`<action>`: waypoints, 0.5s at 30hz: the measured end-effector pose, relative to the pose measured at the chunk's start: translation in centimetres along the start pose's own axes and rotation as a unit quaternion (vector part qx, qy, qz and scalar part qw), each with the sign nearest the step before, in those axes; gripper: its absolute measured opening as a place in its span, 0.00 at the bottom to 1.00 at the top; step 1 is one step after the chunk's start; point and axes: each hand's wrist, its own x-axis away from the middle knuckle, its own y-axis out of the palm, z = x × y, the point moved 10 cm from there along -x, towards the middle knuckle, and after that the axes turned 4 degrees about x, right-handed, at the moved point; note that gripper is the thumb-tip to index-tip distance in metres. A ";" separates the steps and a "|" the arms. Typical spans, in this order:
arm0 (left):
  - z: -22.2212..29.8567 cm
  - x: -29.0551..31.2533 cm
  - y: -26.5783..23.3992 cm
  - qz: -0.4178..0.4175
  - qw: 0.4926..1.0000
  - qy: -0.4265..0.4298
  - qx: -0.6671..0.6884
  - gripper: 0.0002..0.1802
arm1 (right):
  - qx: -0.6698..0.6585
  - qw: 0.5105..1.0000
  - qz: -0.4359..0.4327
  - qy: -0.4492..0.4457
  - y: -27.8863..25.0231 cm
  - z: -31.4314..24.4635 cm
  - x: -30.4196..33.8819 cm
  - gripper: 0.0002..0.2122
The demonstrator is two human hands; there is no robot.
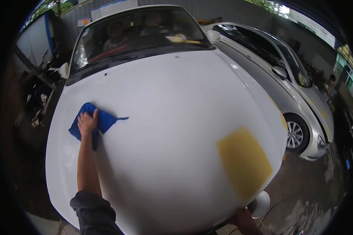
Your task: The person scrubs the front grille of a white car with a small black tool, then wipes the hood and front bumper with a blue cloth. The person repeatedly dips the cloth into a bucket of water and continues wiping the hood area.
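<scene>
My left hand (88, 122) presses a blue cloth (106, 120) flat against the left part of a white car hood (164, 102). The cloth is bunched under my palm and fingers, with one thin corner trailing to the right. A yellow patch (245, 162) with straight edges covers the right front part of the hood. Low in the view, my right hand (240, 217) is at the hood's front edge, dim and blurred. Its fingers are mostly hidden, and whether it grips the edge cannot be made out.
Beside the hood on the right stands a silver car (278, 82) with yellow patches on its front. A white round object (261, 204) is near my right hand, above a wet-looking floor (298, 188). Dark clutter (35, 102) lies to the left. A person (332, 84) is far right.
</scene>
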 end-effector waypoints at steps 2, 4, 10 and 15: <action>11.8 0.8 0.3 -0.080 0.996 0.028 0.007 0.55 | 0.017 0.999 -0.025 -0.009 -0.3 -0.4 0.0 0.19; 22.1 2.2 0.0 -0.109 0.991 0.076 0.032 0.55 | -0.005 0.998 -0.053 -0.042 0.4 -0.4 -0.4 0.19; 57.0 17.8 0.1 -0.201 0.920 0.297 0.158 0.48 | 0.003 0.997 -0.046 -0.061 0.5 -0.4 -1.6 0.17; 73.9 39.4 -5.6 -0.202 0.786 0.480 0.333 0.39 | -0.049 0.991 -0.105 -0.063 1.9 -3.2 0.2 0.18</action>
